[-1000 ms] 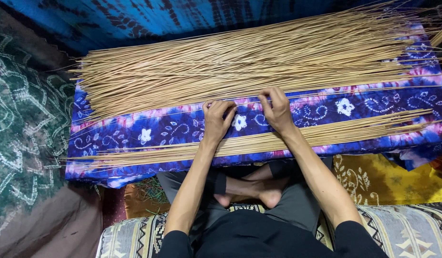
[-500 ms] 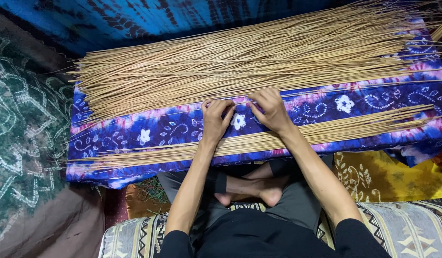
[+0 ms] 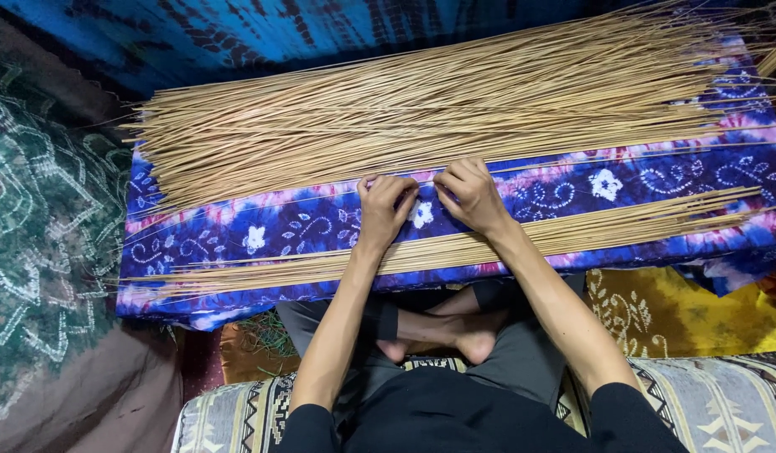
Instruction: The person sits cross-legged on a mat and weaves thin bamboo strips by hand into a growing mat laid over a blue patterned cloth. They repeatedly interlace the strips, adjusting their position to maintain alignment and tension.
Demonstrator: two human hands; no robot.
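A wide heap of thin tan sticks (image 3: pixel 455 101) lies across a low table draped in a blue and purple patterned cloth (image 3: pixel 296 226). A smaller row of the same sticks (image 3: pixel 623 226) lies along the table's near edge. My left hand (image 3: pixel 384 210) and my right hand (image 3: pixel 470 195) rest palm down on the cloth between the two piles, fingertips at the near edge of the big heap. Both hands have curled fingers pinching a single thin stick (image 3: pixel 522 168) that runs across the cloth. My wrists lie over the near row.
My crossed legs and bare foot (image 3: pixel 463 335) sit under the table's near edge. A green patterned fabric (image 3: pixel 36 218) covers the left side, a yellow cloth (image 3: pixel 698 310) lies at the right, and a striped cushion (image 3: pixel 723 394) is beneath me. Blue tie-dye fabric (image 3: pixel 262 33) hangs behind.
Both hands have slid a little away from me, toward the near edge of the big heap; the piles have not visibly shifted.
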